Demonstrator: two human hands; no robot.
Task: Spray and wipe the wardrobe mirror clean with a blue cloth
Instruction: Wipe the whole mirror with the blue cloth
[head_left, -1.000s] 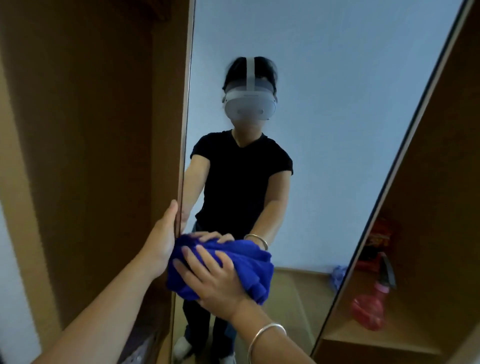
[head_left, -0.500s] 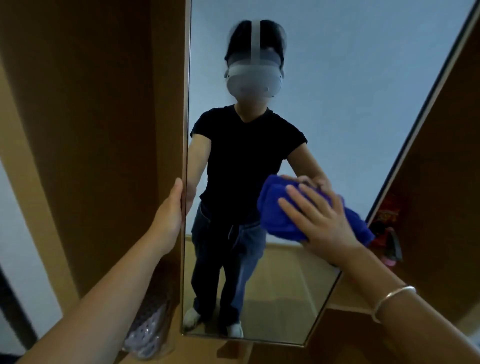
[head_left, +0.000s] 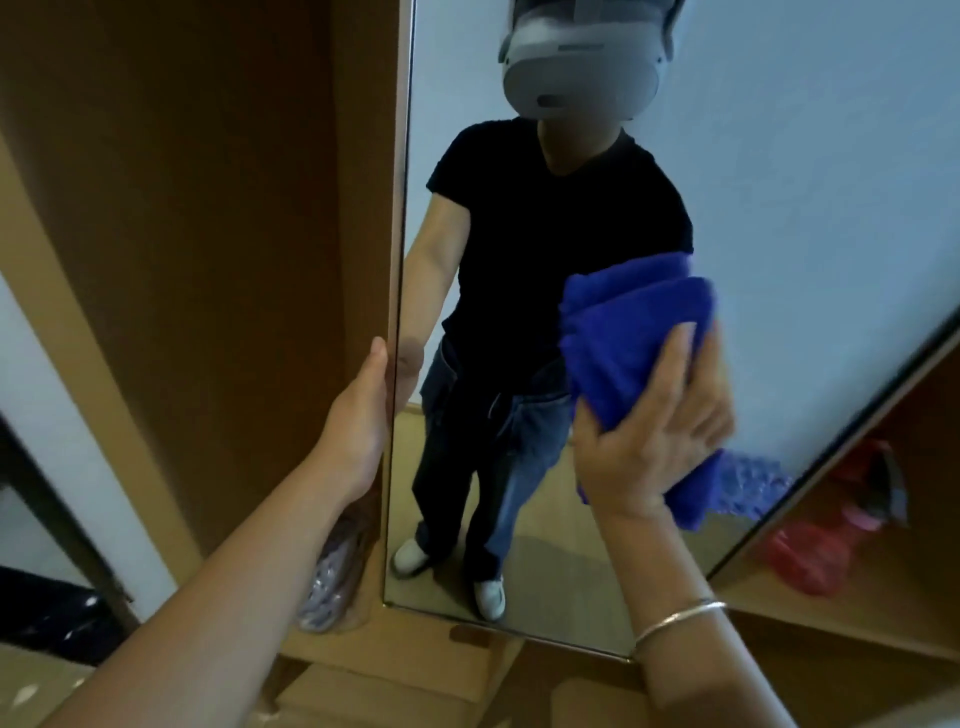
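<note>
While left hand (head_left: 358, 415) grips mirror (head_left: 810, 208) edge, right hand (head_left: 654, 431) presses blue cloth (head_left: 634, 332)

Right hand (head_left: 657, 431) swept blue cloth (head_left: 631, 353) rightward across mirror (head_left: 810, 156).

No text, label, brand or number can be read here. The only trace of lettering is a small dark mark on the front of the grey headset (head_left: 582, 62), seen in the mirror (head_left: 831, 182) at the upper middle of the frame, and it is too blurred to make out.
</note>
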